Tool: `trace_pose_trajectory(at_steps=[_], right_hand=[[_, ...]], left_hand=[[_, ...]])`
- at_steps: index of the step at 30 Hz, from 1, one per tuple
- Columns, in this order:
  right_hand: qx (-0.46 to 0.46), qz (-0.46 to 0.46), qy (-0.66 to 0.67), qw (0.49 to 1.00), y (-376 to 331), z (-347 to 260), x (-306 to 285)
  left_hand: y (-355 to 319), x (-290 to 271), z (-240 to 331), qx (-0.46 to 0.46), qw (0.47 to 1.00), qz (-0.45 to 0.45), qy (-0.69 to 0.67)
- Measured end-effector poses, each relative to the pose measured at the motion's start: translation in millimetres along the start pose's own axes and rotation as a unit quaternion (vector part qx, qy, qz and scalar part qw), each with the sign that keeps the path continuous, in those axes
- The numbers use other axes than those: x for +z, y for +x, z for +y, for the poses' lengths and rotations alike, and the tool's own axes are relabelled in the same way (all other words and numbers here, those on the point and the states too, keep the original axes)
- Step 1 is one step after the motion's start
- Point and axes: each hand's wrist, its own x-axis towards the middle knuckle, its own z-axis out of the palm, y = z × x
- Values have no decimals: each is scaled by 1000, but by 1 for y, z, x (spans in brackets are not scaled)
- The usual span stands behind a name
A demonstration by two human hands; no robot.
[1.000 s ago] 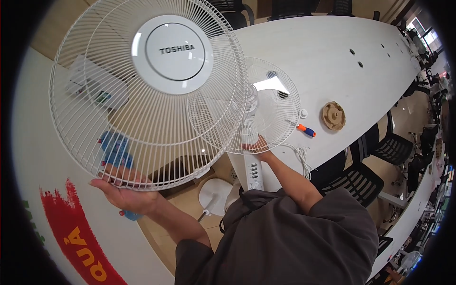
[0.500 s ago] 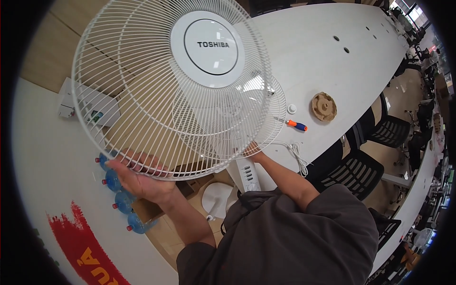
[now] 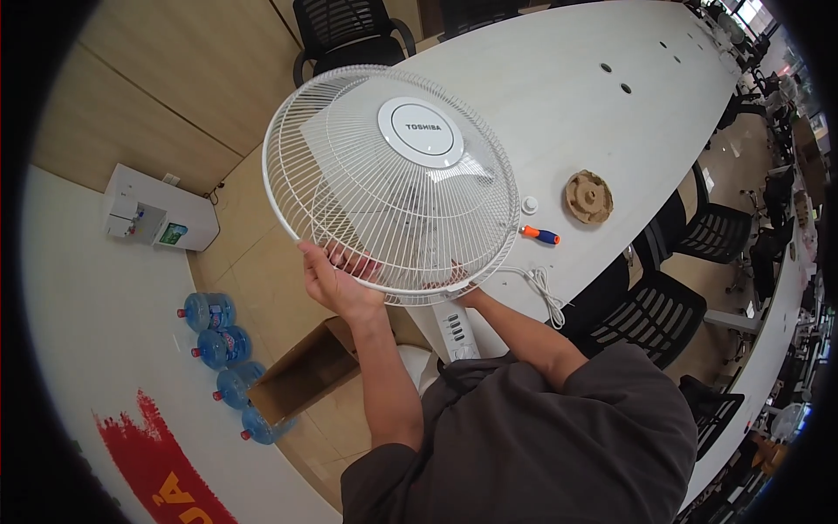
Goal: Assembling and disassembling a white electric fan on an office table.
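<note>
My left hand [image 3: 347,290] grips the lower left rim of a white round front fan grille [image 3: 301,214] with a plain disc at its centre. The grille is tilted and lies over the fan head, overlapping the rear grille, which shows only in part through the wires. My right hand [image 3: 463,295] is at the lower rim of the rear grille, fingers curled round it and partly hidden by wires. Below stands the fan's white control panel [image 3: 457,330] with a row of dark buttons. Whether the two rims touch all round I cannot tell.
On the white table [image 3: 559,96] lie an orange and blue screwdriver [image 3: 541,235], a small white cap [image 3: 529,205], a moulded cardboard piece [image 3: 589,196] and a coiled white cord [image 3: 546,297]. An open carton [image 3: 305,371] and blue water bottles [image 3: 223,345] stand on the floor. Black chairs [image 3: 650,319] flank the table.
My left hand has carried the front grille down and to the right, from raised close to the camera onto the fan head. My right hand stays at the rear grille's lower rim.
</note>
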Motion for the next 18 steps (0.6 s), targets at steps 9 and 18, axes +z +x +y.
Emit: trace_pose_trajectory(at_steps=[9, 18], right_hand=[[35, 25, 109, 993, 1, 3, -2], [-27, 100, -18, 994, 6, 83, 52]], left_hand=[[12, -41, -41, -52, 997, 35, 44], [3, -47, -52, -43, 990, 2, 133]])
